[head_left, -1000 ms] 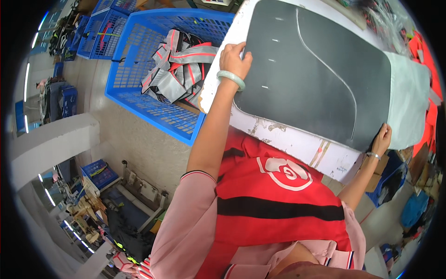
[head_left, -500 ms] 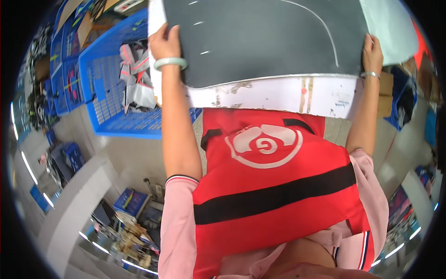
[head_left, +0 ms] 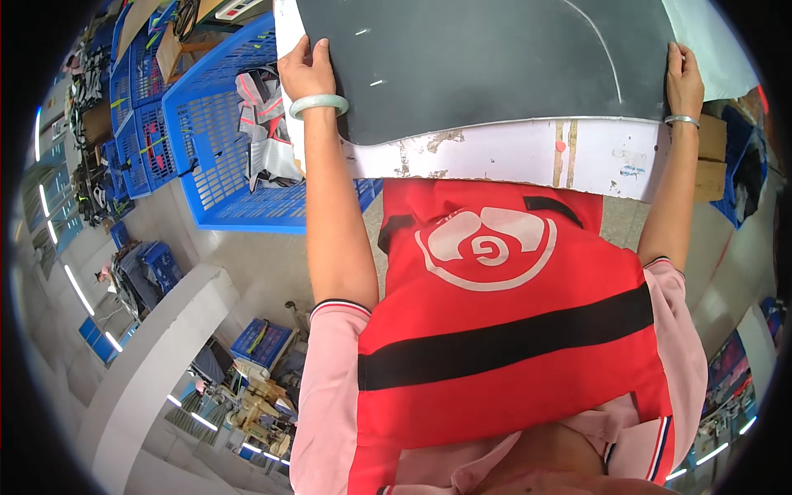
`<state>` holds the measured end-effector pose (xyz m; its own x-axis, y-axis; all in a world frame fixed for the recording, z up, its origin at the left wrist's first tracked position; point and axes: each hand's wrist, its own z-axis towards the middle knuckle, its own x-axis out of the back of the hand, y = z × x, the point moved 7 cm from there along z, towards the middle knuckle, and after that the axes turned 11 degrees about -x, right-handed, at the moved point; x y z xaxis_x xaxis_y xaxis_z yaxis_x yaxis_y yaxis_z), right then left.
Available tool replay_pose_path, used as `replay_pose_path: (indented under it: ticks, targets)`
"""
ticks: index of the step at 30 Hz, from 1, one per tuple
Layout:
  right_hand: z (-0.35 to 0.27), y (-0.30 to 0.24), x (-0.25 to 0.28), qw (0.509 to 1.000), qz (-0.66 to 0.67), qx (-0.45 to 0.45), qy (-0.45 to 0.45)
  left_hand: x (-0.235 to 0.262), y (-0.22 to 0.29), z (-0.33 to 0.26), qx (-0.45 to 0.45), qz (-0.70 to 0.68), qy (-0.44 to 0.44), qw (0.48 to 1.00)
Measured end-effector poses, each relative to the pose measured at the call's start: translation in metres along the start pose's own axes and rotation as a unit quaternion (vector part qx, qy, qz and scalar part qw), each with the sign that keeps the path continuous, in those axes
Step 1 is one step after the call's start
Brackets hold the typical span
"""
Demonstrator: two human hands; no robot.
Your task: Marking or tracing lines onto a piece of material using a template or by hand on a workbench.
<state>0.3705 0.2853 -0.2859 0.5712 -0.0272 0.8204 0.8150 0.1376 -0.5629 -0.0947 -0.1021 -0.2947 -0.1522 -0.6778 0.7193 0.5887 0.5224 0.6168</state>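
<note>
A large white board [head_left: 511, 157] with worn, stained edges is held out in front of my red apron. A dark grey sheet [head_left: 495, 58] marked with a thin white curved line and short dashes lies flat on top of it. My left hand [head_left: 304, 70], with a pale green bangle on the wrist, grips the board's left edge, fingers over the sheet. On the opposite side my right hand [head_left: 685, 78], wearing a thin silver bracelet, clasps the right edge. Both arms are stretched forward.
A big blue plastic crate [head_left: 223, 165] stands on the floor to the left, holding grey and pink cut pieces [head_left: 264, 124]. More blue crates [head_left: 136, 107] are stacked further left. A white pillar [head_left: 157, 346] and brown cardboard boxes [head_left: 709, 157] on the right are nearby.
The board with its grey sheet has swung from tilted at the right to square in front of me and higher in view. My hands stay on its two side edges.
</note>
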Motion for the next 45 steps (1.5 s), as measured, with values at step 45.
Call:
replay_pose_path:
  ticks: [45]
  targets:
    - [-0.035, -0.038, 0.031, 0.997, -0.057, 0.017, 0.041, -0.007, 0.004, -0.006, -0.017, 0.011, -0.005, 1.000]
